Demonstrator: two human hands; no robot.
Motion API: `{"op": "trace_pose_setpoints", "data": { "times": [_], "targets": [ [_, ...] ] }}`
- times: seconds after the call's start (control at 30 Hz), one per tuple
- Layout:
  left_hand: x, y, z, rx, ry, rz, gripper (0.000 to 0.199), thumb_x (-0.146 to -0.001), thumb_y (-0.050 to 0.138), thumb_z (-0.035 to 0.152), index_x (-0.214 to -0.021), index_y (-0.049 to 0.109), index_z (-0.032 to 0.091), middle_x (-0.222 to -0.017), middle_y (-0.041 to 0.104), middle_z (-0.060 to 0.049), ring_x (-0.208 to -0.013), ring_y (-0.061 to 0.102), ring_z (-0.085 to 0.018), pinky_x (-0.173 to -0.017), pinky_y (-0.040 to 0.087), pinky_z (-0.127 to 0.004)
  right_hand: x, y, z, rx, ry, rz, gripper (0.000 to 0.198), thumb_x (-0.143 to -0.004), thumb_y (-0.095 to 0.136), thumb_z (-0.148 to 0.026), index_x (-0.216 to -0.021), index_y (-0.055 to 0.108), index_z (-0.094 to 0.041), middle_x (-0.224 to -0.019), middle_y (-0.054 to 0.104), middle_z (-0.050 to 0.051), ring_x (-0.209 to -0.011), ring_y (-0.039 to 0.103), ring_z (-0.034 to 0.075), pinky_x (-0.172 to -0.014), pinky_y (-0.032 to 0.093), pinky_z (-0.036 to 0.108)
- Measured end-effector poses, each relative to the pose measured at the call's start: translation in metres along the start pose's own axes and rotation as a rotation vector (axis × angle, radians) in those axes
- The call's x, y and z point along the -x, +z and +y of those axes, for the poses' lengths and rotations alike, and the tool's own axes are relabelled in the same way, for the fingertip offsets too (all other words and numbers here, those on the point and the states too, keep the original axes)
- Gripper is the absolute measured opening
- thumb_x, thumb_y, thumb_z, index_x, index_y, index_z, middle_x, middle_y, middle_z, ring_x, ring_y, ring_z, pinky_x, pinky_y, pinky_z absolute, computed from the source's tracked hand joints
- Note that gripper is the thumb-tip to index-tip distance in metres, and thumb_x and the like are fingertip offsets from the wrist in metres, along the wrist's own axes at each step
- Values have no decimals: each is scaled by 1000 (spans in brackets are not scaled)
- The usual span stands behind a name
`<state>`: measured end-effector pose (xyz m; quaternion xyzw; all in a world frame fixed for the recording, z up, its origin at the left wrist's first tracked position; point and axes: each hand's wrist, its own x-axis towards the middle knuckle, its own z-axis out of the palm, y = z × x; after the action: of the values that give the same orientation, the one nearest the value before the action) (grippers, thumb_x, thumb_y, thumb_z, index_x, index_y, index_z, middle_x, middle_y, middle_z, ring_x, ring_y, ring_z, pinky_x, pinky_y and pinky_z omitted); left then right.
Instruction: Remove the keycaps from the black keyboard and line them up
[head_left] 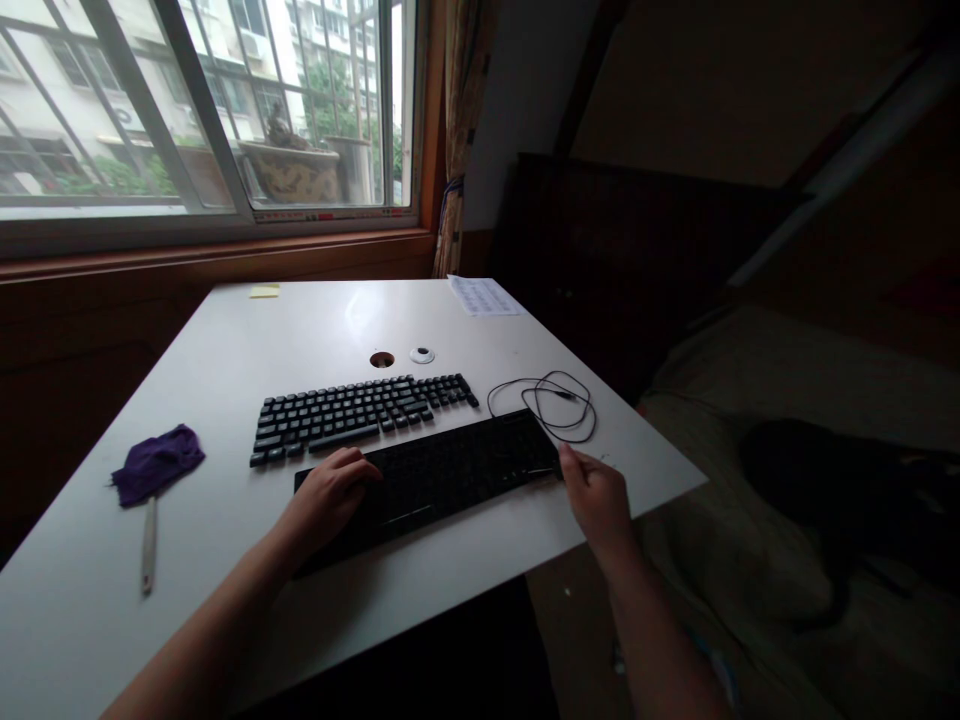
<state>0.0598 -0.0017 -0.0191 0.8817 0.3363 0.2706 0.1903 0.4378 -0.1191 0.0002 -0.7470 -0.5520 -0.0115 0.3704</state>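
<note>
A black keyboard base (450,465), stripped of its keycaps, lies at a slant near the front edge of the white desk (225,350). My left hand (337,490) rests on its left part, with bent fingers pressing on it. At the base's right end is my right hand (598,497), closed like a fist with the thumb toward the base's corner. Whatever it holds is hidden or too dark to make out. Just behind the base, black keycaps (345,415) stand in rows in a keyboard layout. The black cable (577,405) lies coiled beyond the right hand.
At the left lies a purple cloth (159,465) over the end of a pale handle (148,545). A round cable hole (382,360) and its white cover (422,355) are behind the keycaps. Printed paper (484,296) and a yellow note (264,291) lie at the far edge.
</note>
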Motion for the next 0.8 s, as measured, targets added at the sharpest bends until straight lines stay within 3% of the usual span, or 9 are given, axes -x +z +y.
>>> {"op": "trace_pose_setpoints", "data": {
  "times": [0.2,0.33,0.6,0.8],
  "targets": [
    [1,1,-1,3,4,-11,34,-78,45,2,-92,70,20,-89,62,-4,-85,60,-18,-76,49,-28,3,15,-21,52,-141,-70,53,-99,41,-53,-56,45,-23,-55,54,0,-56,51,15,-63,35,28],
    [1,0,0,-4,4,-1,34,-77,46,2,-92,70,20,-89,62,-4,-85,60,-18,-76,49,-28,3,25,-29,80,-195,-126,51,-99,40,-52,-58,47,-23,-60,58,1,-57,53,15,-63,35,28],
    [0,0,1,-8,8,-9,34,-76,47,1,-93,70,20,-89,62,-4,-85,60,-19,-75,49,-28,1,31,-33,213,-234,-185,48,-99,42,-52,-62,54,-23,-67,67,4,-63,62,19,-61,34,29],
    [0,-1,0,-5,7,-27,35,-74,47,0,-92,69,20,-89,62,-4,-85,59,-19,-76,48,-28,-9,30,-30,141,-132,-274,53,-97,41,-56,-56,50,-23,-56,60,1,-53,55,17,-56,32,28]
  ]
}}
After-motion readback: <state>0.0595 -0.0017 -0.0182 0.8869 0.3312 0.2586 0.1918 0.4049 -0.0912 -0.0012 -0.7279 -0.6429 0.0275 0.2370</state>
